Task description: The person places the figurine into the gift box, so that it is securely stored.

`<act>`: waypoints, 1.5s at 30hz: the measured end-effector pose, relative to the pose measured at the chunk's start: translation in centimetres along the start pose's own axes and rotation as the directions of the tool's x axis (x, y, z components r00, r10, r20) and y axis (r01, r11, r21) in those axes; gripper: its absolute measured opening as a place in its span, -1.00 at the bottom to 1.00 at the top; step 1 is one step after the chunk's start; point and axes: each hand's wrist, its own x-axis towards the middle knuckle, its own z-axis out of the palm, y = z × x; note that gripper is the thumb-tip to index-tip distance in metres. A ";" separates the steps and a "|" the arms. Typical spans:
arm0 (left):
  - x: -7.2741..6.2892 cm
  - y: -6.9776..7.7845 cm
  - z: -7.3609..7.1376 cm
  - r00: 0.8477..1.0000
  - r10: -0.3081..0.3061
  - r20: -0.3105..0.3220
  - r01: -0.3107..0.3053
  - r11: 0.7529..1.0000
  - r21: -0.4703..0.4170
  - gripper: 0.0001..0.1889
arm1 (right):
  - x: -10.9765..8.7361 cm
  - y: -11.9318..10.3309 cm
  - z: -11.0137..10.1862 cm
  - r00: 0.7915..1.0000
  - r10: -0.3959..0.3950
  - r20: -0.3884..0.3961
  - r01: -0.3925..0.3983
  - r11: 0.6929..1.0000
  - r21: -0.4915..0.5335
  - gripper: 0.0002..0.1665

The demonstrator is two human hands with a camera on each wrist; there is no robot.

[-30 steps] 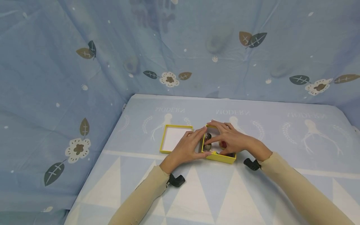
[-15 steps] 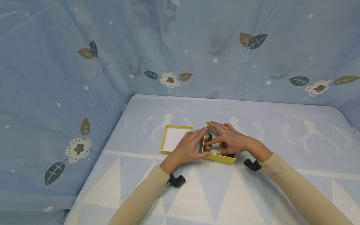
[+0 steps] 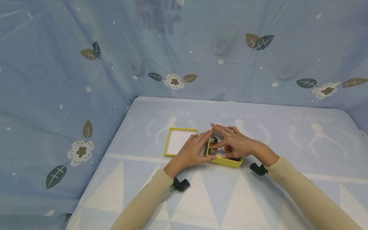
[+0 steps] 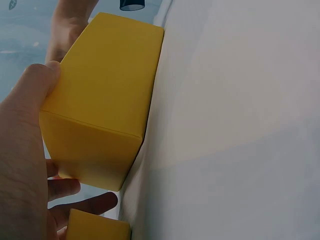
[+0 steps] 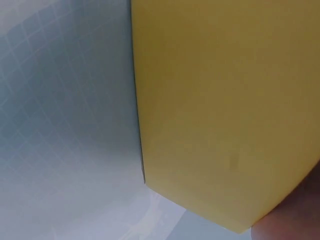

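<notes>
A yellow box (image 3: pixel 226 162) without its cover lies near the table's middle. My left hand (image 3: pixel 188 150) holds it at the left, thumb on the front rim and fingers along the left wall; the left wrist view shows this grip too. Inside the box, against the left wall, lies a small dark figure with red and grey-brown parts (image 3: pixel 213 144). My right hand (image 3: pixel 237 142) reaches into the box, its straight index finger touching or just above that figure. Under this hand a red thing (image 3: pixel 228 149) shows partly. The palm hides much of the interior.
Left of the box lies a shallow yellow-edged lid (image 3: pixel 180 142), its white inside up. A patterned cloth covers the table (image 3: pixel 201 198). Blue fabric walls (image 3: pixel 184 48) stand behind and at the left. Both wrists carry black cameras (image 3: pixel 181 185).
My right index finger and the figure have shifted only slightly, and a little more of the figure's red part shows. The left hand, box and lid stay in place.
</notes>
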 end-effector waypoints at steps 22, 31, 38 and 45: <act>0.0 0.1 0.0 1.000 -0.010 0.015 0.010 1.000 0.000 -0.01 | 0.0 -0.1 0.0 1.000 -0.011 0.001 0.011 1.000 -0.009 -0.29; 0.0 0.1 0.0 1.000 -0.007 0.005 0.007 1.000 0.002 -0.01 | 0.1 -0.3 -0.2 1.000 0.014 0.028 -0.014 1.000 0.001 -0.37; 0.1 0.1 0.0 1.000 -0.009 0.012 0.009 1.000 0.002 -0.01 | 0.0 -0.3 -0.2 1.000 0.016 0.009 -0.016 1.000 0.008 -0.38; 0.0 0.2 -0.1 1.000 -0.006 0.026 0.006 1.000 0.016 -0.01 | -0.1 -0.2 -0.1 0.998 0.009 -0.061 -0.004 0.997 0.073 -0.43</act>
